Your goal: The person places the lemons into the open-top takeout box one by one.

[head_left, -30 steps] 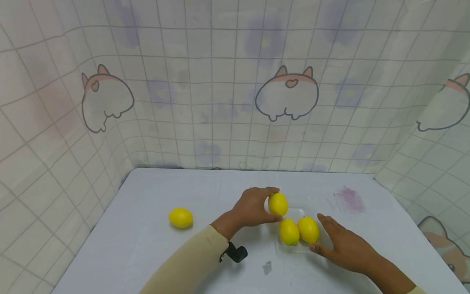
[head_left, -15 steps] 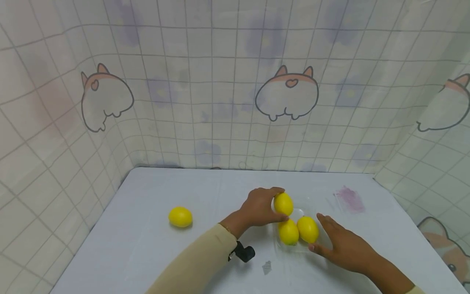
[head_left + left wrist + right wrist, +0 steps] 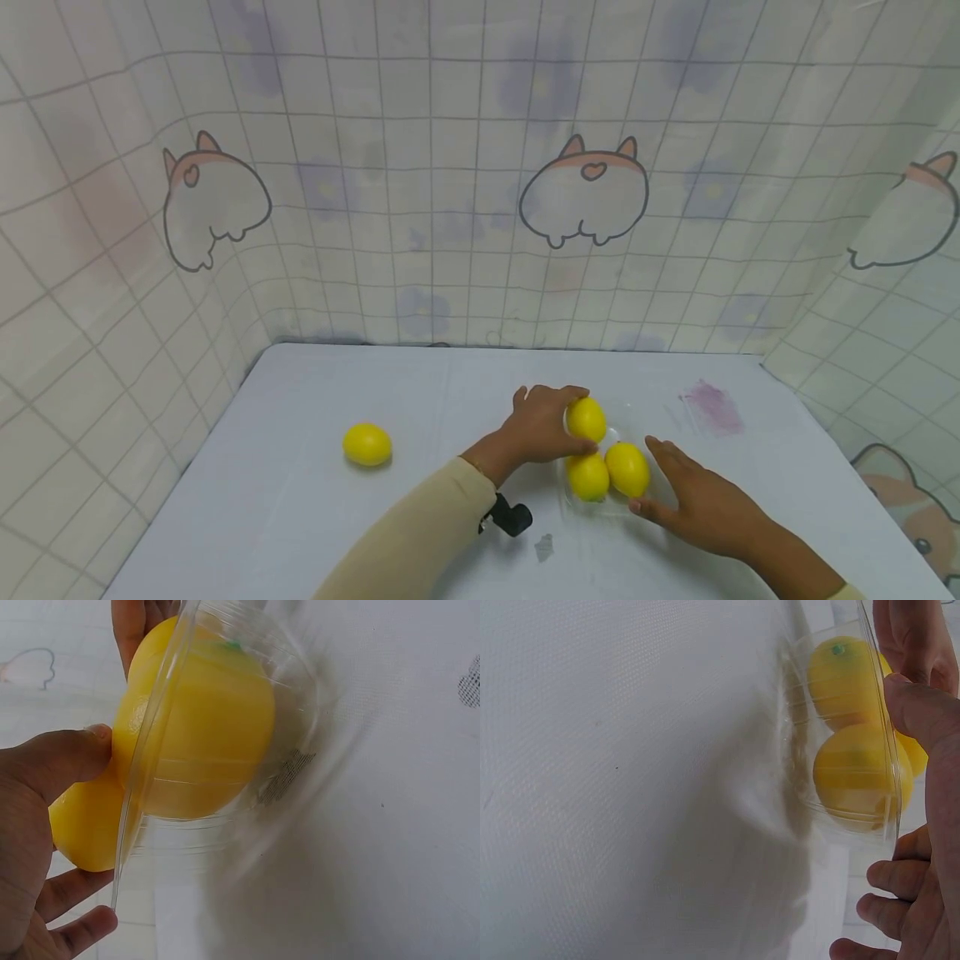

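My left hand (image 3: 538,423) holds a yellow lemon (image 3: 587,419) between thumb and fingers, at the back left of a clear plastic container (image 3: 611,507). Two more lemons sit side by side in that container: a left one (image 3: 588,478) and a right one (image 3: 628,469). In the left wrist view the held lemon (image 3: 86,829) is at the rim, behind the thumb. My right hand (image 3: 708,507) lies along the container's right side, fingers mostly straight, thumb towards the near right corner. Whether it touches the rim is hard to tell.
Another lemon (image 3: 367,444) lies on the left part of the white table (image 3: 300,517). A pinkish stain (image 3: 711,407) marks the table at the back right, and a small grey patch (image 3: 544,547) is near the front. A patterned curtain (image 3: 450,192) surrounds the table.
My left hand has moved right with its lemon, from the container's left edge to over its back left part. The right hand has stayed in place.
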`<state>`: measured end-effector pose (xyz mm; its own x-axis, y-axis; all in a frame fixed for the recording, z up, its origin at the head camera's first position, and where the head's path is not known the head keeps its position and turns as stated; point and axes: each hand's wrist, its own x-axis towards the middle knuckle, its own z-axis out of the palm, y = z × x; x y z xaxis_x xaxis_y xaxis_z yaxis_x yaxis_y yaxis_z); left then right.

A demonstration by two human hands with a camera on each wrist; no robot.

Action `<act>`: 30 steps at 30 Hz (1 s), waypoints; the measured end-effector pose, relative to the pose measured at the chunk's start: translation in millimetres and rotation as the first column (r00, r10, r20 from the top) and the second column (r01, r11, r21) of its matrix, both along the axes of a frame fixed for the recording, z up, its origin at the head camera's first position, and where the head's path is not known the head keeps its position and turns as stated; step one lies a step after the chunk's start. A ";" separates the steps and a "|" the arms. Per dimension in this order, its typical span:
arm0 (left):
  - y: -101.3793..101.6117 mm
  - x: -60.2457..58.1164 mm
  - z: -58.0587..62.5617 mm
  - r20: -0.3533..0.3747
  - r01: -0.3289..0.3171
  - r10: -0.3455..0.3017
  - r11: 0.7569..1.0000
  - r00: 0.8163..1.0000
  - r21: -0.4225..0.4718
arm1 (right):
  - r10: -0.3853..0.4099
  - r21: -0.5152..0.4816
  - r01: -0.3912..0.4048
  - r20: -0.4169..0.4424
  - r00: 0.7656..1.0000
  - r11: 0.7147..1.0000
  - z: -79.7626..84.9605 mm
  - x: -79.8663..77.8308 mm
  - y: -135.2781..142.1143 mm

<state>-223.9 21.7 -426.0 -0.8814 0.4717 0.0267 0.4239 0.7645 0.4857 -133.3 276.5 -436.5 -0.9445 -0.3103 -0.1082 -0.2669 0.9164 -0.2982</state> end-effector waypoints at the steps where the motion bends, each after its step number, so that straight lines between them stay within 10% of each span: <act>1: 0.6 -0.3 -0.6 0.000 0.000 0.000 1.000 1.000 -0.002 | 0.000 0.001 0.000 -0.001 1.000 1.000 0.6 0.3 -0.1; 30: -10.2 2.6 -8.8 -0.054 0.085 -0.084 0.996 0.995 0.009 | 0.000 -0.004 0.000 0.020 1.000 1.000 0.6 0.5 -0.2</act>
<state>-221.3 11.4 -434.8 -0.8355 0.5438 0.0787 0.5125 0.7196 0.4685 -132.8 276.4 -435.9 -0.9423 -0.3105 -0.1255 -0.2606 0.9152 -0.3075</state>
